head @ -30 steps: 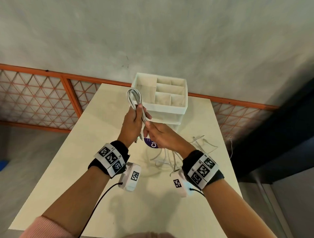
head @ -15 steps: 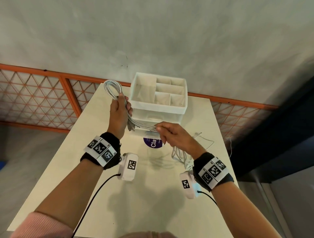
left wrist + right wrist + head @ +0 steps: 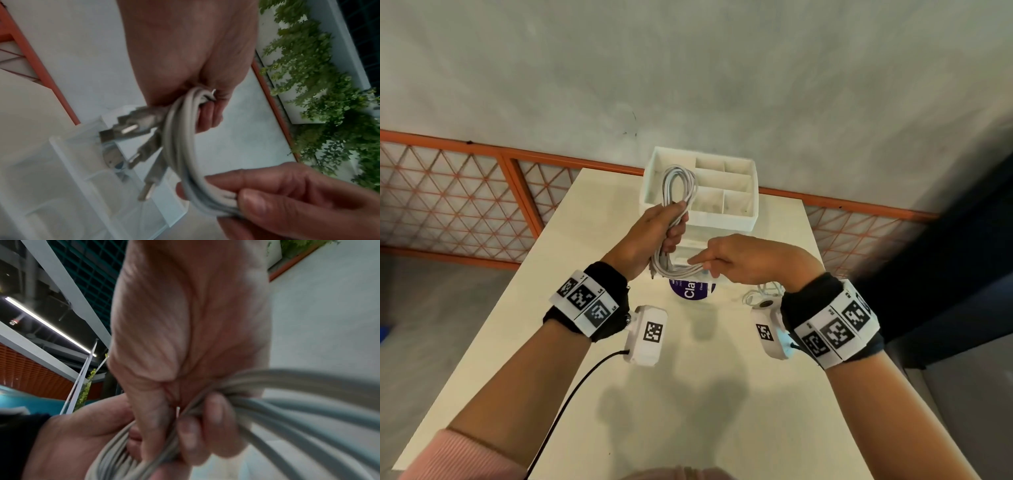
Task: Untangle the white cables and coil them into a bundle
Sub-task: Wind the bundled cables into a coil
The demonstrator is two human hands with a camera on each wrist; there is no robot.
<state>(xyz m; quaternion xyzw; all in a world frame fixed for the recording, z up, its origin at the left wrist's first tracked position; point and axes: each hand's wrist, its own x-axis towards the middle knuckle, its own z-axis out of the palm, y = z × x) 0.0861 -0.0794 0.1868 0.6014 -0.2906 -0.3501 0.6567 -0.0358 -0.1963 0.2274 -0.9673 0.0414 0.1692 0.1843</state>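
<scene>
Our left hand (image 3: 654,233) curls tight around the looped white cables (image 3: 677,192), and our right hand (image 3: 736,255) pinches their lower strands, above the cream table (image 3: 688,394). Behind stand a white organizer (image 3: 751,192), an orange lattice railing (image 3: 448,198) and a grey wall (image 3: 688,68).

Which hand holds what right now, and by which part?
Both hold the white cable bundle. The left hand grips its middle, below the top loop; the right hand pinches the lower strands, near the plug ends.
</scene>
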